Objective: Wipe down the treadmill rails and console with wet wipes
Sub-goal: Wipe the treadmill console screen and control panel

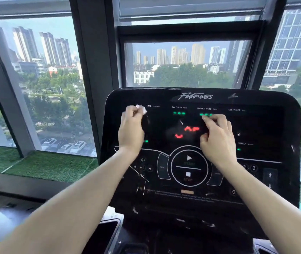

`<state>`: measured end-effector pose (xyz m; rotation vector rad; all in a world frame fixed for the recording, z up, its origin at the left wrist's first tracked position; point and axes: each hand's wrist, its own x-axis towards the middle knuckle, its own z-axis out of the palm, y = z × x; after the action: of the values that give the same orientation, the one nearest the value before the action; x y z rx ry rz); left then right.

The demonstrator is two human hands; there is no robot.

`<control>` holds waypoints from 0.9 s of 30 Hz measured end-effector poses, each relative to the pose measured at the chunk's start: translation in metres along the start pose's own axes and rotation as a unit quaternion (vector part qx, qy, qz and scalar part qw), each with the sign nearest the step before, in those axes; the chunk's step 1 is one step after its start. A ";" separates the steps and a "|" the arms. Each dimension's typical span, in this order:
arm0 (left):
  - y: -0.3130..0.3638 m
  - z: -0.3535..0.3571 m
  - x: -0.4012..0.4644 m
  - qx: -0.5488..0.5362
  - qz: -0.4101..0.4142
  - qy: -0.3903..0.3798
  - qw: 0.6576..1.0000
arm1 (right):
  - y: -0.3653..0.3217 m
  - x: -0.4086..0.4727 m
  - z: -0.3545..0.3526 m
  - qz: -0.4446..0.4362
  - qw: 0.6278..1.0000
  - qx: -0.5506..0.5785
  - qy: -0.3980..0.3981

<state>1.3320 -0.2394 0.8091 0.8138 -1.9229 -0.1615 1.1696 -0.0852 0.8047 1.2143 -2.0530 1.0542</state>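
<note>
Tall windows fill the wall ahead, dark metal frames between the panes, with a hazy skyline of pale tower blocks, treetops and parked cars far below. A strip of green artificial turf runs along the sill, rough and matted.

In front of the glass stands the treadmill console, a wide glossy black panel with rounded corners, its long axis running left to right and its face tilted back toward the person. Smudges and pale streaks show on the gloss. White labels cross the top, small green lights glow beneath them, and red dots are lit at the centre. Lower down sits a round start and stop dial ringed in white.

Two bare forearms reach up to the screen. The left hand is curled into a fist round a small crumpled white wet wipe, which pokes out above the knuckles, against the upper left of the display near the time label. The right hand rests on the screen right of centre, fingers bent with their tips on the glass, holding nothing that I can see.
</note>
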 end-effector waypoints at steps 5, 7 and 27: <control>0.033 0.023 -0.010 -0.005 -0.039 0.064 0.997 | 0.010 0.003 -0.009 0.027 1.000 0.000 -0.003; 0.057 0.040 -0.033 -0.024 0.078 -0.014 0.997 | 0.013 0.004 -0.011 0.018 1.000 -0.001 -0.002; 0.061 0.034 -0.016 0.065 0.214 -0.049 0.973 | 0.033 0.012 -0.022 -0.018 1.000 -0.002 -0.021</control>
<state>1.2793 -0.1909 0.8069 0.4630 -2.1723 0.1916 1.1357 -0.0631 0.8137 1.2772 -2.0553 1.0154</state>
